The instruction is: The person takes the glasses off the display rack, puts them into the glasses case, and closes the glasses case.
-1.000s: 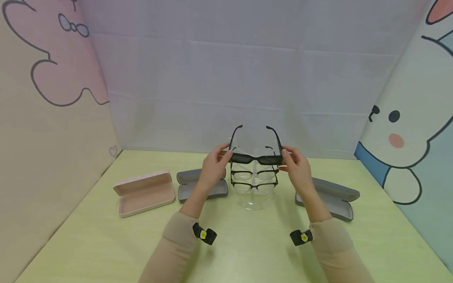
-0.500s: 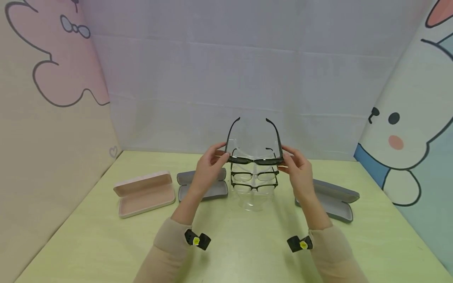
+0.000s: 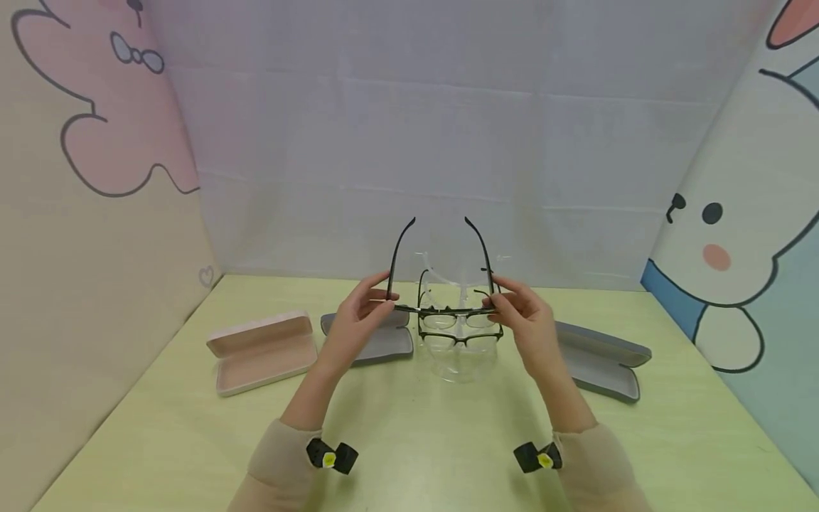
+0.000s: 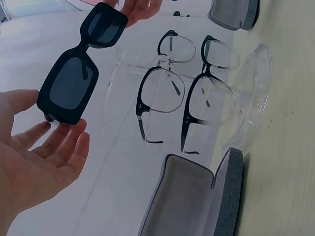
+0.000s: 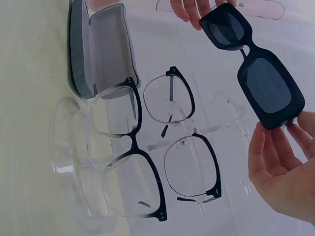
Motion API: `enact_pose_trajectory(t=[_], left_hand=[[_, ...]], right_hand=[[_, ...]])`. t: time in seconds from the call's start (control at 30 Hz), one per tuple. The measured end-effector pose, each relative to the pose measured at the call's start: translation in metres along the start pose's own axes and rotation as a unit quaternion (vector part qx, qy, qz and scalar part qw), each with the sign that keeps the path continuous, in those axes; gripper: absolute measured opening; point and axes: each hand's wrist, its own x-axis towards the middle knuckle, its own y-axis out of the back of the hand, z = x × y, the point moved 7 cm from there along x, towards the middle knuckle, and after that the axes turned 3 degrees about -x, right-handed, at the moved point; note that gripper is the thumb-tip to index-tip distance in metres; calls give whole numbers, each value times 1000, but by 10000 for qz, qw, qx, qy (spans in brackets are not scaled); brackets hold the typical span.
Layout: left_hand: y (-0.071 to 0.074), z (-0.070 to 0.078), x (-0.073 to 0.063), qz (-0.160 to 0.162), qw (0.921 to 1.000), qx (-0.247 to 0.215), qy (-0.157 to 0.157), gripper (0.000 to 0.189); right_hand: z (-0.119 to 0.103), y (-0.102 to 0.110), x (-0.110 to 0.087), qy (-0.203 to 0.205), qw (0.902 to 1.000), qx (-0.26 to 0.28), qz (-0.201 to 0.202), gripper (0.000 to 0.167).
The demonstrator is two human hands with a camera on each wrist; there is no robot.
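One pair of black sunglasses with thick rectangular frames and dark lenses (image 4: pixel 82 51) is held up in both hands, its temples unfolded and pointed toward the backdrop. Its left end is pinched between the thumb and fingertips of the left hand (image 3: pixel 355 323); its other end is pinched likewise by the right hand (image 3: pixel 523 320). The sunglasses are held near the top of a clear plastic display stand (image 3: pixel 457 375), apart from it in the wrist views. Two pairs are carried on the stand: black-browed eyeglasses with thin metal rims (image 5: pixel 212 158) above, and eyeglasses with black-to-clear frames (image 5: pixel 134 141) below. To the left, an opened grey case (image 3: pixel 387 343) and, farther out, an opened pale pink case (image 3: pixel 262 348) are seen; to the right, a second opened grey case (image 3: pixel 604 370). All are supported by a pale yellow-green table (image 3: pixel 422 455), backed by a white cloth backdrop (image 3: pixel 358 128).
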Motion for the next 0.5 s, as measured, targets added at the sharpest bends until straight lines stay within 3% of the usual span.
enact_pose_trajectory(t=[0.2,0.5], left_hand=[[7,0,-9,115,9994,-293,-171,39],[15,-3,-19,317,9984,-393,-254,40]], right_hand=[[3,-6,-8,250,9995,28,213,35],[11,-11,-16,151,9979,409,471,32]])
